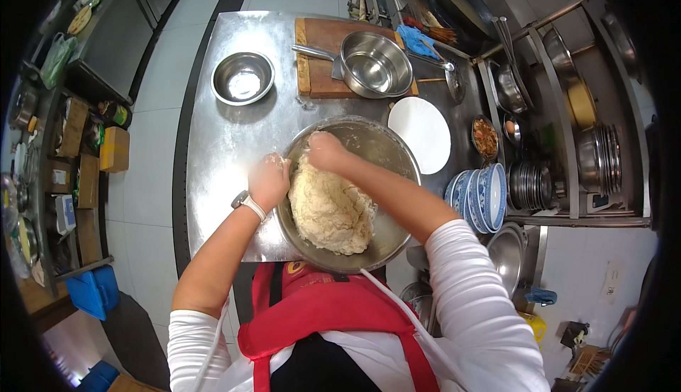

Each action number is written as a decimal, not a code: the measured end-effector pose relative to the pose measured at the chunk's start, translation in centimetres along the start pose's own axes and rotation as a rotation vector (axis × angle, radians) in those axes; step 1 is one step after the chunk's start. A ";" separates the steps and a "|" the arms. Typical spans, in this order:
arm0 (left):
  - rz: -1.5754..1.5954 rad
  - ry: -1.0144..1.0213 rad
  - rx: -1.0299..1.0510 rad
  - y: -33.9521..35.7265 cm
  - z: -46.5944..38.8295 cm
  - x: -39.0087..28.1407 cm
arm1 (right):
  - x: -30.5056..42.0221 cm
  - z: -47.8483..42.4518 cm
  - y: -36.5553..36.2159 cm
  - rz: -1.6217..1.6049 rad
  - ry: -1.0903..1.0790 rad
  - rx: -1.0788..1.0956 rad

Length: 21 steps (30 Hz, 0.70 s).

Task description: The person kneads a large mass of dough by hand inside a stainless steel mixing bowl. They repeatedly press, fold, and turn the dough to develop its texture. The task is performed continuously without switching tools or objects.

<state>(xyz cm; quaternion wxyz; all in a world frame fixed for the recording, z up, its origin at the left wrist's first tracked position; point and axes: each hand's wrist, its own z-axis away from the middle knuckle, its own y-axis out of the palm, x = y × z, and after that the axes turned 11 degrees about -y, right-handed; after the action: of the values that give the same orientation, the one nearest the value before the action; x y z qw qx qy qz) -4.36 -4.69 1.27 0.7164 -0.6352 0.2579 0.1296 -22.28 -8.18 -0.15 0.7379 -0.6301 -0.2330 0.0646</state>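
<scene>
A large mass of pale, rough dough (332, 208) lies in a wide metal mixing bowl (396, 232) at the front edge of the table. My right hand (325, 151), curled into a fist, presses against the far left end of the dough. Whether its fingers pinch any dough is hidden. At the bowl's left rim my left hand (268, 180) is closed around the edge, with bits of dough stuck to its fingers. A wristwatch (241, 199) and a pale band (254, 207) circle the left wrist.
On the steel table (223, 147) stand a small metal bowl (243, 79) and a saucepan (376, 65) on a wooden cutting board (323, 86). Right of the mixing bowl are a white round sheet or lid (420, 135), blue-and-white bowls (476, 198) and a dish of food (484, 137).
</scene>
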 end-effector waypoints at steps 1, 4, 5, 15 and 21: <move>0.006 0.016 0.002 0.0 0.0 -0.2 | -3.3 1.0 0.8 0.074 -0.088 0.016; 0.010 0.005 0.005 -0.1 0.1 -0.4 | -10.2 6.2 -0.1 -0.066 0.109 -0.236; -0.014 -0.029 0.020 -0.2 0.4 0.2 | -8.8 7.9 -2.5 -0.137 0.255 -0.136; -0.039 0.035 0.080 -0.8 -0.7 -1.0 | -2.6 1.5 -1.1 0.097 -0.211 0.037; -0.018 0.042 0.051 -0.7 -0.4 -0.3 | -8.7 8.9 -1.9 -0.075 0.216 -0.260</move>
<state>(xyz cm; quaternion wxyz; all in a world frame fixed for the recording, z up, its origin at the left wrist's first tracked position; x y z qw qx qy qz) -4.29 -5.20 2.00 0.7278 -0.6217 0.2704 0.1031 -34.13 -3.89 0.22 0.6727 -0.7145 -0.1822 -0.0616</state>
